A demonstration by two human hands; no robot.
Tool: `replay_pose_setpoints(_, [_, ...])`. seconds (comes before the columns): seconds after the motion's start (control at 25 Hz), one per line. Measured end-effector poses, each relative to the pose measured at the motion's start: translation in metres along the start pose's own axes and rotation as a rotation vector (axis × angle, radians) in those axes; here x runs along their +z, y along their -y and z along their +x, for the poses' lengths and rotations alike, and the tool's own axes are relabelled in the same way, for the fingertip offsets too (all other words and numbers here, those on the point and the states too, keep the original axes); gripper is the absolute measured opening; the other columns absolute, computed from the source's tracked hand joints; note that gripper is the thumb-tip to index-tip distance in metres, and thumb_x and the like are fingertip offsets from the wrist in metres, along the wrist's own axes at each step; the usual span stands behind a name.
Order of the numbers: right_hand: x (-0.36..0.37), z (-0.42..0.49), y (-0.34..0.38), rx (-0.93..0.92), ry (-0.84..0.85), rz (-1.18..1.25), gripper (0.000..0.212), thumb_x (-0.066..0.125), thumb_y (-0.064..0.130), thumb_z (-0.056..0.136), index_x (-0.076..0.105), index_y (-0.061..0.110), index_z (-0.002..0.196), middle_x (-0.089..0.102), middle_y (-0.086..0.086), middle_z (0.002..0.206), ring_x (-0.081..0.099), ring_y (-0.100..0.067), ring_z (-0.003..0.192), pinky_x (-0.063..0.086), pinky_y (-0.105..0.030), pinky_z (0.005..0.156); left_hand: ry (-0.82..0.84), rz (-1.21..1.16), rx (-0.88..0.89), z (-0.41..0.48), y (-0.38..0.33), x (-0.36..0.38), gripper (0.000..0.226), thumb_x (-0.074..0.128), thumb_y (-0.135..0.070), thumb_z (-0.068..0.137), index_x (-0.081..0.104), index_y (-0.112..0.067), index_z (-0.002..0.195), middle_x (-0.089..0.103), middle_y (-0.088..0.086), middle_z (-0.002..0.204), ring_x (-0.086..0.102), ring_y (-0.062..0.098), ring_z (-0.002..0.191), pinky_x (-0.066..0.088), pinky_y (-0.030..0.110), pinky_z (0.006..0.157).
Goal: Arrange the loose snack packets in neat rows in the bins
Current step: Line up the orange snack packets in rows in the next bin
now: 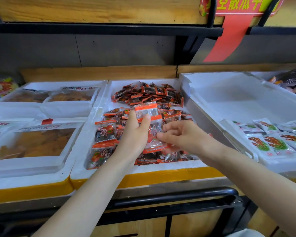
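packets (106, 132): clear film, orange ends, dark filling; heaped far, rowed near in bin (92, 117)
left hand (135, 135): grips packets
right hand (183, 135): pinches one

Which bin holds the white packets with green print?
The right bin; the middle bin has orange packets, the left bins clear bags of brown snacks.

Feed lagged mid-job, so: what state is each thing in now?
left hand: grips held packets.
right hand: pinches the held packets' lower edge.
far pile: jumbled.
near packets: overlapping, roughly rowed.
right bin: mostly bare, white packets at near end.
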State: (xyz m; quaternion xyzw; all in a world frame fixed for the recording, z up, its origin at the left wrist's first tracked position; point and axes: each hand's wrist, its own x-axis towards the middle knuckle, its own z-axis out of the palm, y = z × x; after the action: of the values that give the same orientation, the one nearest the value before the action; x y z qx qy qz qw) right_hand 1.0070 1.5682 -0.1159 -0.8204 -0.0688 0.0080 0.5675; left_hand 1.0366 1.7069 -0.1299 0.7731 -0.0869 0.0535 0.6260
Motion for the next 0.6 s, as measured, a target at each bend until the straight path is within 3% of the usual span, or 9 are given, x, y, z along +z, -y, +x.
replay_pose_setpoints(0.04, [-0.007, -0.002, 0.002, 0.000, -0.009, 0.032, 0.008, 0.065, 0.017, 0.086, 0.062, 0.010, 0.086, 0.070, -0.001, 0.070, 0.067, -0.012, 0.066, 0.059, -0.025, 0.070, 0.018, -0.025, -0.017, 0.001, 0.000, -0.001, 0.065, 0.040, -0.042, 0.102, 0.006, -0.026, 0.156, 0.018, -0.005, 0.161, 0.037, 0.016, 0.141, 0.030, 0.043, 0.115])
replay_pose_setpoints(0.12, [-0.023, -0.003, 0.000, 0.002, -0.101, 0.063, 0.010, 0.064, 0.013, 0.086, 0.061, 0.009, 0.077, 0.068, 0.003, 0.065, 0.065, -0.010, 0.063, 0.056, -0.019, 0.060, 0.049, -0.080, -0.013, 0.003, -0.001, -0.003, 0.055, 0.041, -0.033, 0.103, 0.017, -0.025, 0.153, 0.032, 0.003, 0.155, 0.069, 0.015, 0.105, 0.044, 0.051, 0.105])
replay_pose_setpoints(0.2, [-0.041, -0.002, -0.004, -0.002, -0.267, 0.083, 0.010, 0.066, 0.009, 0.085, 0.059, 0.008, 0.078, 0.066, 0.000, 0.065, 0.064, -0.015, 0.061, 0.054, -0.021, 0.055, 0.073, -0.095, -0.013, 0.003, -0.005, -0.001, 0.050, 0.039, -0.021, 0.105, 0.021, -0.027, 0.151, 0.030, 0.003, 0.156, 0.074, 0.013, 0.076, 0.046, 0.052, 0.103])
replay_pose_setpoints(0.28, [-0.060, -0.002, -0.011, -0.009, -0.358, 0.090, 0.009, 0.066, 0.005, 0.084, 0.058, 0.007, 0.081, 0.064, -0.005, 0.066, 0.063, -0.015, 0.057, 0.051, -0.020, 0.049, 0.094, -0.102, -0.023, 0.003, -0.010, 0.004, 0.051, 0.038, -0.018, 0.105, 0.020, -0.028, 0.151, 0.027, 0.001, 0.158, 0.074, 0.013, 0.072, 0.047, 0.052, 0.101])
replay_pose_setpoints(0.36, [-0.070, -0.005, -0.020, 0.043, -0.327, 0.011, 0.016, 0.065, 0.003, 0.084, 0.055, 0.008, 0.094, 0.063, -0.009, 0.069, 0.064, -0.011, 0.051, 0.051, -0.019, 0.046, 0.115, -0.106, -0.024, 0.003, -0.012, 0.010, 0.050, 0.039, -0.018, 0.104, 0.022, -0.026, 0.150, 0.026, -0.001, 0.159, 0.073, 0.007, 0.073, 0.048, 0.052, 0.100])
replay_pose_setpoints(0.44, [-0.070, -0.010, -0.030, 0.115, -0.255, -0.127, 0.023, 0.064, 0.004, 0.085, 0.051, 0.014, 0.101, 0.062, -0.008, 0.073, 0.066, -0.013, 0.056, 0.056, -0.023, 0.051, 0.122, -0.100, -0.025, 0.004, -0.012, 0.014, 0.052, 0.040, -0.019, 0.104, 0.020, -0.026, 0.152, 0.023, 0.000, 0.160, 0.071, 0.001, 0.073, 0.048, 0.053, 0.101])
replay_pose_setpoints(0.6, [-0.077, -0.013, -0.037, 0.125, -0.288, -0.246, 0.021, 0.064, 0.005, 0.086, 0.050, 0.020, 0.088, 0.059, -0.007, 0.077, 0.068, -0.025, 0.069, 0.059, -0.041, 0.069, 0.127, -0.084, -0.043, 0.005, -0.013, 0.023, 0.059, 0.042, -0.021, 0.103, 0.013, -0.027, 0.155, 0.012, -0.003, 0.163, 0.067, -0.007, 0.064, 0.050, 0.049, 0.100])
